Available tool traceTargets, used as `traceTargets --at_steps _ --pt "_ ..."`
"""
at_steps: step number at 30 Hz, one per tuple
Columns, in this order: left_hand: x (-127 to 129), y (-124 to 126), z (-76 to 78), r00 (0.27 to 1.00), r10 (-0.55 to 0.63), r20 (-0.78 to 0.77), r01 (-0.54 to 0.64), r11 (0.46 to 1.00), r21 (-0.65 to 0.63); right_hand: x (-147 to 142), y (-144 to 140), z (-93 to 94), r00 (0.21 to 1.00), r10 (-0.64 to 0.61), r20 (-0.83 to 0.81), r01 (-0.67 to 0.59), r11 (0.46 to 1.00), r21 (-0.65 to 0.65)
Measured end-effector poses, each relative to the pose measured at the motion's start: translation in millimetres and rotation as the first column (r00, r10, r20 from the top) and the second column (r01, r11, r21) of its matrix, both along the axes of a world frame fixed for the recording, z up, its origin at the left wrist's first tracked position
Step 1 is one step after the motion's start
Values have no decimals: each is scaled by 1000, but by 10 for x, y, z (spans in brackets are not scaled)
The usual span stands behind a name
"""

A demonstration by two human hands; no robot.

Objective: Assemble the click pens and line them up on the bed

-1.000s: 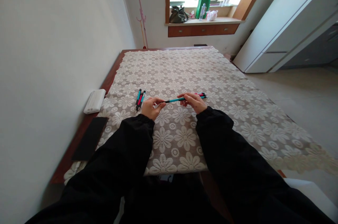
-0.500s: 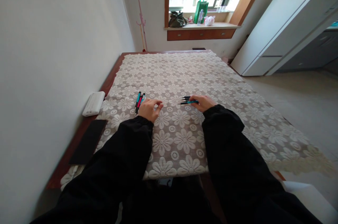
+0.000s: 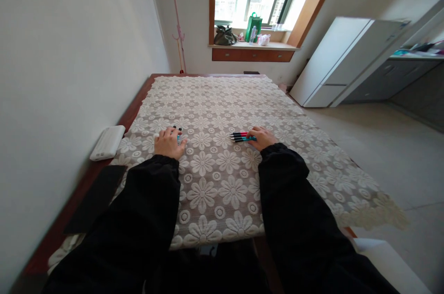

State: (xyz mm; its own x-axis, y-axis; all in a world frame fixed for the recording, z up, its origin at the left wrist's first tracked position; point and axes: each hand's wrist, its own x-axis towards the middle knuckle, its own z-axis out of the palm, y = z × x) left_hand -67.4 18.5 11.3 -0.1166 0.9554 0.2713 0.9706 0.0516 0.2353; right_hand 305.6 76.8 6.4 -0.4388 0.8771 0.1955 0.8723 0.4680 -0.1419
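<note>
Observed on the counter [image 3: 140,95], over a floral lace tablecloth [image 3: 208,110]: right-hand pens [image 3: 239,137], laid flat in a close, nearly parallel row and pointing left, with black front sections, small pale tips, red barrel colour on the far side and teal on the near side (exact count uncertain at this size). Found over the rear ends of that row: right hand [image 3: 262,137], palm down, with fingers bent and bunched against the barrels; unable to tell firm pinch from light contact. Inspected next, well apart from these: left-hand pens [image 3: 180,129], mostly covered by left hand [image 3: 168,143], showing only dark ends past the fingers and a bit of teal beside the thumb. Noted there: palm down, with fingers curved and thumb apart; unable to confirm any grip. Recorded along the left edge: white box [image 3: 108,143] and, nearer, flat black panel [image 3: 95,199].
</note>
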Motion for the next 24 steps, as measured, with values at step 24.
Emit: traceTargets --at_steps 24 --pt "-26 21 -28 999 1 48 0 1000 -23 -22 11 -43 999 -31 28 31 999 10"
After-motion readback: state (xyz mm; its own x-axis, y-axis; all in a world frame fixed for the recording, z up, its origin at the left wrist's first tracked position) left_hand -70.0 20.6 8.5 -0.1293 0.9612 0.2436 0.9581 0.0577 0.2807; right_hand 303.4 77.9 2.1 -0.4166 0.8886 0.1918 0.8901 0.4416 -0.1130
